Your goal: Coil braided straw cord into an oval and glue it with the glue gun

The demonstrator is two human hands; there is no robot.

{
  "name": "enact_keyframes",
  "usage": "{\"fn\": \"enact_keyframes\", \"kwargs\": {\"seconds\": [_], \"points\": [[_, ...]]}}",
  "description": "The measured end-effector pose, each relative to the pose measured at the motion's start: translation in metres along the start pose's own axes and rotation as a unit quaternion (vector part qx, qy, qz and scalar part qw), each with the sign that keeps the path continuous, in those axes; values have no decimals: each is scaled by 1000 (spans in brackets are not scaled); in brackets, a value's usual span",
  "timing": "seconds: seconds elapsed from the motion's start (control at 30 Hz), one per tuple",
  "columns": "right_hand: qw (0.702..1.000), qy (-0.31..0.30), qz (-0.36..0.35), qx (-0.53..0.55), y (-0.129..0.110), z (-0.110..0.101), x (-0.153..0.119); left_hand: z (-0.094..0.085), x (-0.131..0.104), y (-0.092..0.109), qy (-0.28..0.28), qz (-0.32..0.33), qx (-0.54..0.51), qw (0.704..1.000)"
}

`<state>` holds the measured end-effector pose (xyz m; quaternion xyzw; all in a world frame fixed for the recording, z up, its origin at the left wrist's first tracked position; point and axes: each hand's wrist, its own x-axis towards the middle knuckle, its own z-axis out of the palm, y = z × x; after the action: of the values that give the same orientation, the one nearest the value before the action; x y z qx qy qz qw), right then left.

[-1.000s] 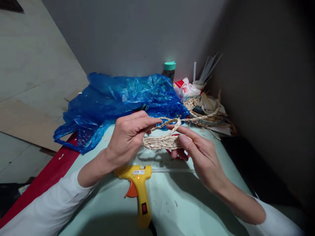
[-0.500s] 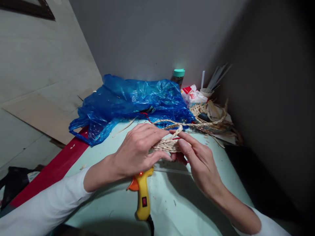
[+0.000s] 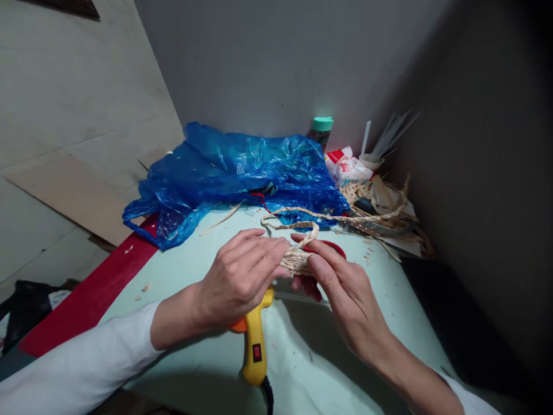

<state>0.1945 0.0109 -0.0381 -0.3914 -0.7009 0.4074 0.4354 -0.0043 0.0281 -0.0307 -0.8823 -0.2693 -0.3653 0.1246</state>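
Between my hands is a small woven straw piece point(image 3: 295, 263), stacked from rows of pale braid. My left hand point(image 3: 244, 268) closes on its left side, fingers over the top and thumb below. My right hand point(image 3: 341, 282) grips the right side between thumb and fingers. From the top of the piece a loose braided straw cord point(image 3: 307, 217) rises, bends back and runs right along the table. A red curved loop point(image 3: 334, 246) shows behind my right index finger; most of it is hidden. Below my left hand lies a yellow glue gun point(image 3: 254, 340) with an orange trigger.
A crumpled blue plastic bag point(image 3: 242, 167) spreads across the back of the pale green table point(image 3: 328, 369). Behind it stands a jar with a teal lid point(image 3: 322, 124). At the back right are a red-and-white packet point(image 3: 349, 167), white sticks in a cup point(image 3: 372, 161) and straw scraps point(image 3: 384, 202).
The hands and woven piece sit slightly lower in view. The cord's bend has opened into a wider loop, and more of the red loop shows. My left hand covers more of the glue gun's top.
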Motion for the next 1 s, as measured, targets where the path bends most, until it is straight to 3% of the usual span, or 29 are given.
{"fn": "enact_keyframes", "kwargs": {"seconds": [0.27, 0.4, 0.47, 0.53, 0.6, 0.67, 0.77, 0.87, 0.93, 1.0], "points": [[997, 57, -1, -61, 2, -8, 0, -4, -7, -24, 47, -26, 47, 997], [982, -52, -19, -180, 0, 11, -7, -5, -7, -38, 73, -51, 85, 992], [945, -119, -41, -302, 3, 27, -17, -6, -8, -43, 80, -55, 103, 990], [899, -138, -79, -408, 6, 43, -29, -7, -8, -49, 91, -51, 123, 987], [866, -106, -64, -485, 7, 58, -39, -7, -9, -55, 97, -50, 136, 985], [851, -58, -20, -521, 5, 70, -47, -8, -10, -59, 96, -51, 137, 985], [851, -11, 23, -525, 1, 88, -53, -9, -11, -64, 94, -45, 125, 987], [861, 4, 12, -508, 1, 99, -54, -12, -12, -68, 95, -30, 107, 989], [877, -8, 16, -480, 2, 97, -55, -14, -13, -71, 97, -23, 93, 991], [905, -33, 63, -419, 2, 87, -55, -16, -15, -74, 99, -19, 80, 992]]}}
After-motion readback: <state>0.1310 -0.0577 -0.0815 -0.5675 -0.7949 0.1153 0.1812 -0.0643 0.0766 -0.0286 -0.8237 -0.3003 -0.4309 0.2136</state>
